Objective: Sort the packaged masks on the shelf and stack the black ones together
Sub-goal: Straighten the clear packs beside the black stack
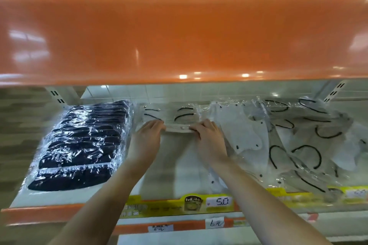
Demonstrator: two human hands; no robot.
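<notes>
Crosswise mask pack [177,127] between both hands

Glossy orange metal shelf board [179,34] overhead; row of black masks in clear crinkled plastic packets [83,145] at left; white masks with black ear loops in clear packets [278,137] at right; pale beige packet edge [178,128] in the middle; yellow price strip [179,205] with white tag marked 5.0 in black
</notes>
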